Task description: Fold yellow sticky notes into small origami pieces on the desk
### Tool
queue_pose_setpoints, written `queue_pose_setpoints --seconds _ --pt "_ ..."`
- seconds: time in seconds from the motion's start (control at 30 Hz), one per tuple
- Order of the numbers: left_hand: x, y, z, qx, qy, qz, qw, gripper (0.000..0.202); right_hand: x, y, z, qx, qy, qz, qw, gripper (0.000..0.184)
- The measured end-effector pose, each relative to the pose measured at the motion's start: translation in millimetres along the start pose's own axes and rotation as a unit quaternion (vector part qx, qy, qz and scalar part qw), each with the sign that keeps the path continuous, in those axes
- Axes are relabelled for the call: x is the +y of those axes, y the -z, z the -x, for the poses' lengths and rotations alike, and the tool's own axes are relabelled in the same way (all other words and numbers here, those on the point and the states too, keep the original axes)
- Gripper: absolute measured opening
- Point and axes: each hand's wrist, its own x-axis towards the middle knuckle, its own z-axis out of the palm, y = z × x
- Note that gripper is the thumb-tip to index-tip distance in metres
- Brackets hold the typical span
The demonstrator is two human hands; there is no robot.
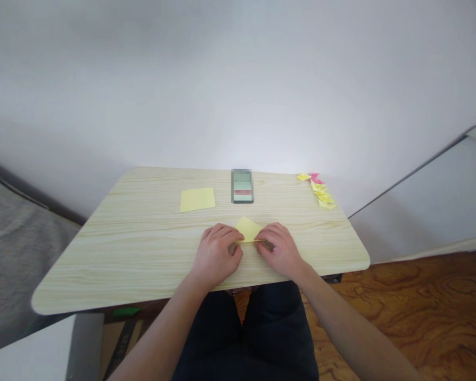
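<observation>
A small sheet of yellow paper [247, 228], partly folded, lies near the front of the wooden table between my two hands. My left hand [219, 253] pinches its left side, with thumb and fingers at the near fold. On the opposite side, my right hand [278, 247] grips the right end of that same edge. A corner of the paper points away from me, while its two side ends are hidden under my fingers. Beyond my left hand rests a flat yellow paper pad or stack [197, 199].
A phone-like device [242, 186] with a blurred screen lies at the table's back middle. Several folded yellow paper pieces [323, 197] and a pink one [316, 178] sit at the back right. The pale table [143, 254] meets a white wall [238, 95]. Grey fabric [16, 254] is at left.
</observation>
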Motion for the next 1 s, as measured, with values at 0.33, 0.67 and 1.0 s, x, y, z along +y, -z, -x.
queue_pose_setpoints --seconds 0.33,0.67,1.0 --pt "-15.6 5.4 -0.5 -0.022 0.004 0.008 1.000 0.025 8.1 8.9 -5.9 -0.024 0.019 -0.053 0.998 0.024" --pt "-16.2 13.4 5.0 -0.060 -0.005 0.002 0.998 0.031 0.8 8.5 5.0 -0.050 0.021 -0.031 0.998 0.023" --pt "-16.9 10.5 10.8 -0.094 -0.009 0.072 0.993 0.013 -21.2 12.9 -6.4 -0.120 -0.005 -0.049 0.992 0.019"
